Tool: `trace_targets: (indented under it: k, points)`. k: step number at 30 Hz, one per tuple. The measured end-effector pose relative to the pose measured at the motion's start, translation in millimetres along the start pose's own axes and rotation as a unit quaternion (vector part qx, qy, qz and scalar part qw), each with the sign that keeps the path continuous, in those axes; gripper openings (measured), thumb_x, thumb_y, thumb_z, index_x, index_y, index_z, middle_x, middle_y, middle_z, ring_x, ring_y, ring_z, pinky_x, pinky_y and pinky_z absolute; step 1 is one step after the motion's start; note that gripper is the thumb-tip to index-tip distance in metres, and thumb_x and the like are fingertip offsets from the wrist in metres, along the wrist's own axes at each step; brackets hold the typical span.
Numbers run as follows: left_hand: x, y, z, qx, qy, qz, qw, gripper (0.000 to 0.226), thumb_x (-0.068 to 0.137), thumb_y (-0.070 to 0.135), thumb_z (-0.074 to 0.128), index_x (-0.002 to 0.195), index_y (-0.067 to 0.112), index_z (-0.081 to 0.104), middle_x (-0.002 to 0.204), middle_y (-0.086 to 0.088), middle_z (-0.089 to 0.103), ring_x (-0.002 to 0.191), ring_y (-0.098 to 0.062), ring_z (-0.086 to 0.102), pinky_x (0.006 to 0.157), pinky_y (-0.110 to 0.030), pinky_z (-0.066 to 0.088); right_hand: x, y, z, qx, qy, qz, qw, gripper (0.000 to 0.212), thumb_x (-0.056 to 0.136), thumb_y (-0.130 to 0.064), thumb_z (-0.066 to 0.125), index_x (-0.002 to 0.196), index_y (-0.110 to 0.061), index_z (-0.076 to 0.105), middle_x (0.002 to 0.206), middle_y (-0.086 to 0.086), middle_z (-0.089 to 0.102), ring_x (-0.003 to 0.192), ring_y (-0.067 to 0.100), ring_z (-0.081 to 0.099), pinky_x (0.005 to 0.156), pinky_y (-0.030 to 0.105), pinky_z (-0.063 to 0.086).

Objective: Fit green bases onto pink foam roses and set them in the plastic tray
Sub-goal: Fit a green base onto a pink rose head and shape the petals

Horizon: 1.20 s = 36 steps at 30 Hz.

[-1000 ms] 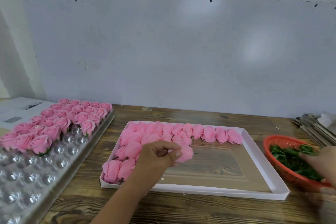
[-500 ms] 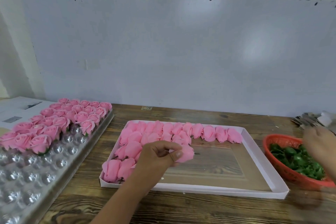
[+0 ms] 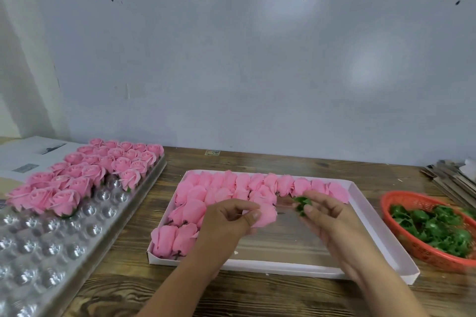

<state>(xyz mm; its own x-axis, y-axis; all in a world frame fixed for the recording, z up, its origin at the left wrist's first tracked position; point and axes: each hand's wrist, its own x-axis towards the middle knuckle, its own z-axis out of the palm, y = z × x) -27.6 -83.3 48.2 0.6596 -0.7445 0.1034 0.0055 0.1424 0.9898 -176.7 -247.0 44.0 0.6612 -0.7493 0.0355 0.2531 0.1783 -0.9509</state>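
My left hand [image 3: 229, 219] holds a pink foam rose [image 3: 266, 215] over the white cardboard box [image 3: 381, 231], which has several loose pink roses [image 3: 221, 190] lying along its far and left sides. My right hand [image 3: 324, 213] pinches a green base [image 3: 302, 204] just right of that rose, a small gap between them. At the left, the clear plastic tray [image 3: 64, 239] carries several upright finished roses [image 3: 85, 175] in its far pockets. A red basket [image 3: 401, 201] of green bases [image 3: 435, 226] sits at the right.
A wooden table [image 3: 257, 296] holds everything, with a pale wall close behind. Printed papers [image 3: 28, 157] lie at the far left. A stack of flat grey sheets [image 3: 448, 175] lies at the far right, behind the basket.
My right hand left the red basket and came left over the box, now pinching a green base next to the rose. My left hand has hardly moved.
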Motion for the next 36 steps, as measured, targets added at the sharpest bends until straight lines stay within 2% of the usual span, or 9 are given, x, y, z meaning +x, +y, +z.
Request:
trace_targets:
  k: [5,8,12,14,18,20,28,34,36]
  points:
    - [0,-3,1,0.001,0.009,-0.012,1.0,0.012,0.086,0.005,0.076,0.091,0.015,0.08,0.088,-0.001,0.079,0.085,-0.01,0.074,0.071,-0.024,0.06,-10,12,10,-0.038,-0.035,-0.034,0.998,0.041,0.069,-0.008,0.071,0.11,-0.008,0.069,0.105,0.015,0.074,0.105,0.025,0.069,0.097,0.038,0.053]
    - [-1,-3,4,0.0,0.008,-0.018,1.0,0.011,0.086,0.003,0.076,0.09,0.013,0.08,0.087,-0.001,0.079,0.083,-0.01,0.074,0.07,-0.024,0.06,-14,19,15,-0.06,-0.044,-0.047,0.996,0.044,0.067,-0.011,0.075,0.111,-0.01,0.07,0.108,0.013,0.073,0.109,0.028,0.066,0.099,0.042,0.049]
    - [-3,-3,7,-0.007,0.004,-0.023,1.0,0.015,0.085,0.003,0.076,0.085,0.017,0.08,0.085,-0.002,0.079,0.081,-0.01,0.074,0.067,-0.022,0.059,-18,25,21,-0.091,-0.057,-0.07,0.992,0.039,0.075,0.004,0.074,0.111,-0.009,0.068,0.108,0.008,0.075,0.106,0.023,0.069,0.086,0.027,0.056]
    - [-4,-3,7,-0.019,-0.002,-0.025,1.0,0.014,0.086,0.003,0.076,0.086,0.016,0.08,0.086,-0.003,0.079,0.082,-0.011,0.074,0.067,-0.022,0.059,-19,27,22,-0.107,-0.045,-0.085,0.99,0.038,0.076,0.007,0.073,0.109,-0.011,0.069,0.105,0.007,0.075,0.105,0.023,0.069,0.085,0.027,0.056]
    - [-4,-2,8,-0.033,-0.012,-0.029,0.999,0.013,0.086,0.004,0.076,0.087,0.016,0.08,0.089,-0.005,0.079,0.086,-0.013,0.075,0.068,-0.022,0.059,-21,25,26,-0.126,-0.018,-0.119,0.985,0.035,0.069,-0.01,0.08,0.1,-0.026,0.074,0.1,0.002,0.076,0.098,0.017,0.069,0.083,0.025,0.056]
    - [-4,-2,8,-0.039,-0.013,-0.032,0.999,0.013,0.086,0.004,0.075,0.086,0.016,0.08,0.091,-0.006,0.079,0.089,-0.015,0.075,0.068,-0.022,0.059,-21,25,26,-0.134,-0.015,-0.131,0.982,0.037,0.07,-0.008,0.08,0.098,-0.032,0.074,0.099,0.001,0.076,0.096,0.014,0.069,0.08,0.023,0.056]
    - [-5,-1,8,-0.05,-0.014,-0.037,0.998,0.017,0.086,0.005,0.075,0.082,0.02,0.082,0.093,-0.007,0.079,0.091,-0.018,0.075,0.07,-0.023,0.059,-21,28,23,-0.118,-0.037,-0.123,0.985,0.037,0.073,0.005,0.077,0.106,-0.012,0.07,0.102,0.005,0.076,0.102,0.019,0.069,0.082,0.019,0.054]
    - [-5,-1,8,-0.044,-0.013,-0.032,0.998,0.019,0.086,0.006,0.075,0.081,0.023,0.082,0.092,-0.005,0.079,0.09,-0.016,0.075,0.069,-0.022,0.059,-22,26,23,-0.109,-0.042,-0.126,0.985,0.042,0.065,-0.012,0.079,0.106,-0.012,0.071,0.103,0.005,0.075,0.103,0.021,0.068,0.09,0.03,0.056]
    - [-6,-1,8,-0.038,-0.016,-0.03,0.999,0.02,0.086,0.006,0.075,0.081,0.024,0.082,0.092,-0.004,0.079,0.09,-0.016,0.075,0.07,-0.022,0.059,-22,26,23,-0.109,-0.042,-0.131,0.985,0.04,0.066,-0.009,0.079,0.105,-0.013,0.071,0.102,0.005,0.076,0.102,0.019,0.069,0.088,0.027,0.056]
